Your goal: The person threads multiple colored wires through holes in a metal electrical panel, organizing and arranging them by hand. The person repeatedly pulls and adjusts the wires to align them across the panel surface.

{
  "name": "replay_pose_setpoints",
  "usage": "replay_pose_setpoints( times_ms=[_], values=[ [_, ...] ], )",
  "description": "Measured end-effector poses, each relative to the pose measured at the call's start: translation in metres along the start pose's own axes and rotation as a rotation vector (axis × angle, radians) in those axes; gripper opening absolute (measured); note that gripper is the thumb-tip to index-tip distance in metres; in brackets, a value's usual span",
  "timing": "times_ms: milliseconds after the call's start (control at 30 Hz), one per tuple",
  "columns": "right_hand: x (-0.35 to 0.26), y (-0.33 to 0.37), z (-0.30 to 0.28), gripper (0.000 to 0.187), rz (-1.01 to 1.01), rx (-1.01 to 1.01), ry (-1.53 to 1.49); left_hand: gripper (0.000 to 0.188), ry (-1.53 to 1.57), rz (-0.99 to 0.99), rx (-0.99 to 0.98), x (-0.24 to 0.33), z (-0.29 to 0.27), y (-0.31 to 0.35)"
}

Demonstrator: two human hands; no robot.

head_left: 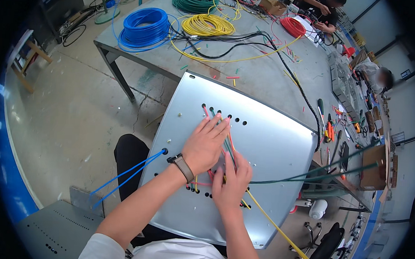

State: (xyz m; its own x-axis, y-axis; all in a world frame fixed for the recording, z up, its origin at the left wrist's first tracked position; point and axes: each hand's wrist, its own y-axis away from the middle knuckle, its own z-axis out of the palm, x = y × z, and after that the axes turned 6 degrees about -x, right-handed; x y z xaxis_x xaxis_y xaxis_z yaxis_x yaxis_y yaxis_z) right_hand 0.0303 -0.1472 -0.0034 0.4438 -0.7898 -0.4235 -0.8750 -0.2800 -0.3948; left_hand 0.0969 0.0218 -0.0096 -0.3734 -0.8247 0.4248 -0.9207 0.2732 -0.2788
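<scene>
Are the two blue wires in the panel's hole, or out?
In: both blue wires run into the round hole near the left edge of the metal panel.

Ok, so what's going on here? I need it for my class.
A person is working on thin coloured wires at a holed metal panel. The left hand rests over the wires by the upper row of holes; the right hand is among them lower down, its grip unclear. Two blue wires leave a hole at the left, and a blue coil lies on the table.
</scene>
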Motion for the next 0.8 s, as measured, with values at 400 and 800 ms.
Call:
replay_pose_setpoints(
  times_ms=[400,800],
  values=[
    [0.066,0.134,-0.130,0.024,0.281,-0.186,-0.427,0.034,0.771,-0.048,-0.140,0.093,-0.006,0.037],
    [0.087,0.049,-0.126,0.027,0.421,-0.178,-0.760,0.019,0.665,-0.068,-0.114,0.119,-0.003,0.022]
  ],
)
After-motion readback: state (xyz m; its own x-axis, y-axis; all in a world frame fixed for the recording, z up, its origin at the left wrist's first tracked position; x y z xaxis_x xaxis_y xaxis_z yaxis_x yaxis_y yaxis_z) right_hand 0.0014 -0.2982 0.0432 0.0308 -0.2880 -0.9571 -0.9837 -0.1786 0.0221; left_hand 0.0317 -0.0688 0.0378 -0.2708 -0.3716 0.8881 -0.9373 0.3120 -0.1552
